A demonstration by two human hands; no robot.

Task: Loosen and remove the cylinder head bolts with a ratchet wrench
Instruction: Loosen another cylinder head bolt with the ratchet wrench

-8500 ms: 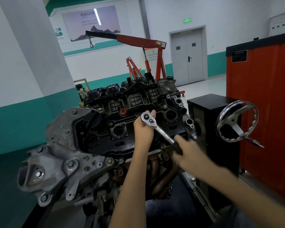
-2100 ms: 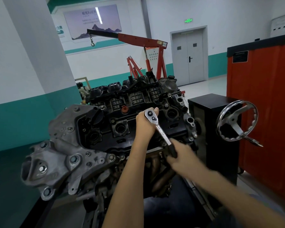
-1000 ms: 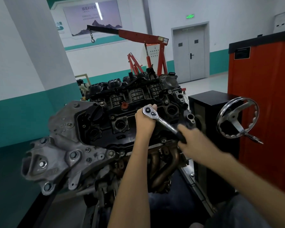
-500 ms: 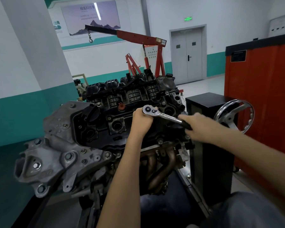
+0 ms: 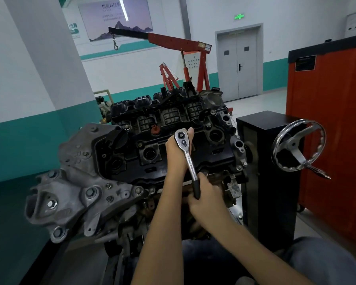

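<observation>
Swung ratchet wrench back from rightward to downward — likely resetting for another loosening stroke. Cupping its head in left hand, handle in curled grip of right hand.

A single wide-angle camera sits on the person's head, facing forward and tilted down. It looks onto the top face of the engine, which fills the middle of the frame. It is close: both forearms come in from the bottom edge and reach the engine. The left hand and right hand grip the wrench near frame centre, over the engine. Beyond the engine the view takes in a hoist and a door. Right of the engine are a handwheel and a cabinet; left of it, a pillar.
</observation>
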